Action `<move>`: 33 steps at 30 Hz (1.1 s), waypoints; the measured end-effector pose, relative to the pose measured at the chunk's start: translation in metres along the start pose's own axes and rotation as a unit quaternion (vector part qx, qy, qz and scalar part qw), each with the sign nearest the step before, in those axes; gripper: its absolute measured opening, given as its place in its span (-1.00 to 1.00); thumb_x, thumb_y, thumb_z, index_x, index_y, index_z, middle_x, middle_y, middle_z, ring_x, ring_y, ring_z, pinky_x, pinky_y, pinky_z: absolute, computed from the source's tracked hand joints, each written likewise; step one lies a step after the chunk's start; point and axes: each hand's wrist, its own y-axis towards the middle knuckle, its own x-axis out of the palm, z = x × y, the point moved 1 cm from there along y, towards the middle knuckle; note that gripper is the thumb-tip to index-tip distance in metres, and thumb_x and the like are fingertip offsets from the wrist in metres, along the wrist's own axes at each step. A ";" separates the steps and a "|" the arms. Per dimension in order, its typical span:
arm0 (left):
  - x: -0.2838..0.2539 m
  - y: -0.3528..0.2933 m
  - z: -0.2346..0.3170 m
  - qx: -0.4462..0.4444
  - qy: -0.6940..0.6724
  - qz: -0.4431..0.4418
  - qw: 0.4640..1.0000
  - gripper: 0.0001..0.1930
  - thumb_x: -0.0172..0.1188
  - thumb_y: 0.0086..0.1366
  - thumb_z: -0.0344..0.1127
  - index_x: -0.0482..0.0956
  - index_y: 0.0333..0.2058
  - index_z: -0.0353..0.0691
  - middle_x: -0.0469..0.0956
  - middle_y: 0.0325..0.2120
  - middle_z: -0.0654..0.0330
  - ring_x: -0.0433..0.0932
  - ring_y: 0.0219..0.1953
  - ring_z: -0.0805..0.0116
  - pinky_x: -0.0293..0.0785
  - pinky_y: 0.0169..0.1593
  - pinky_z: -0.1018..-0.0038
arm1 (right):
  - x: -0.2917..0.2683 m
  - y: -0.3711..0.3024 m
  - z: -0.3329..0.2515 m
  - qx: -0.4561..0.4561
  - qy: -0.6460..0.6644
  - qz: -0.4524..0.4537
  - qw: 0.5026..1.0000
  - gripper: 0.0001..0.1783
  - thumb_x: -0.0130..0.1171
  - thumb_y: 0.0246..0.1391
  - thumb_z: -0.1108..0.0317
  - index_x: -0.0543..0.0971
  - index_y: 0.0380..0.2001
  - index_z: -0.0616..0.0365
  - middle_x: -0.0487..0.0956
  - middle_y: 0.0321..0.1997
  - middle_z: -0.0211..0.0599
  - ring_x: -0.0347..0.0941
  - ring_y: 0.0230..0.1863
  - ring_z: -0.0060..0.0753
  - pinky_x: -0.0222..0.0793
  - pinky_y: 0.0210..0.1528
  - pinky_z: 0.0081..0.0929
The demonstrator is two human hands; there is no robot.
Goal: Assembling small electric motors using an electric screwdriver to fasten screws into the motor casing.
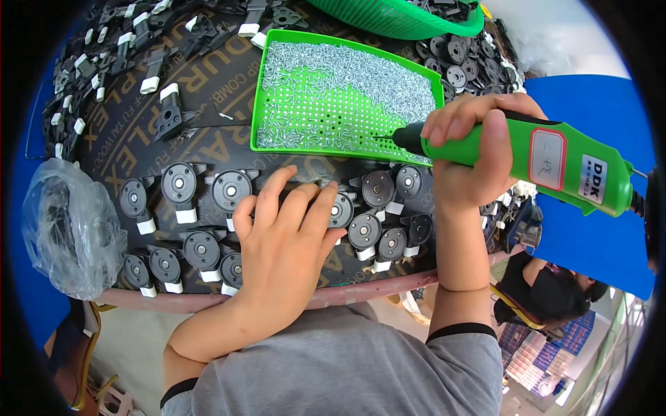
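My right hand (pixel 479 139) is closed round a green electric screwdriver (pixel 579 166). The driver's dark nose points left, its thin bit over a green perforated tray (pixel 286 97) of small silver screws (pixel 368 73). With fingers spread and bent, my left hand (pixel 281 243) rests palm down over the rows of black parts, its thumb beside a round black part (pixel 340 210). Whatever lies beneath the palm is hidden. Similar black discs with white tabs (pixel 202 251) stand in two rows on both sides of this hand.
A crumpled clear plastic bag (pixel 69 229) lies at the left edge of the dark printed tabletop (pixel 215 149). Black brackets with white ends (pixel 170 114) are heaped at the far left. Beyond the tray are a green basket (pixel 395 17) and piled black discs (pixel 458 62). Another person (pixel 548 291) sits at right.
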 end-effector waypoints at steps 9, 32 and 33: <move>0.003 0.001 0.000 -0.001 -0.018 0.001 1.000 -0.50 0.40 0.06 -0.21 0.58 0.01 -0.16 0.53 -0.05 0.23 0.32 0.20 0.13 0.09 0.16 0.15 | 0.001 -0.006 0.002 -0.002 -0.011 0.012 1.000 -0.74 -0.01 0.19 0.35 0.31 -0.06 0.09 0.37 -0.61 -0.28 0.32 -0.65 -0.38 0.39 -0.59 -0.36; 0.005 0.002 -0.006 -0.001 -0.056 0.010 0.998 -0.52 0.39 0.03 -0.27 0.58 -0.02 -0.20 0.56 -0.08 0.24 0.30 0.22 0.11 0.11 0.16 0.16 | 0.027 -0.038 -0.062 0.035 0.028 -0.154 0.987 -0.64 0.15 0.24 0.23 0.26 -0.02 0.04 0.43 -0.54 -0.25 0.40 -0.59 -0.33 0.41 -0.56 -0.35; 0.005 0.002 -0.006 -0.002 -0.056 0.009 0.998 -0.52 0.39 0.03 -0.27 0.58 -0.02 -0.20 0.56 -0.08 0.24 0.30 0.22 0.11 0.11 0.16 0.16 | 0.028 -0.038 -0.061 0.043 0.035 -0.153 0.987 -0.66 0.15 0.24 0.23 0.26 -0.06 0.05 0.42 -0.54 -0.26 0.40 -0.60 -0.33 0.41 -0.56 -0.35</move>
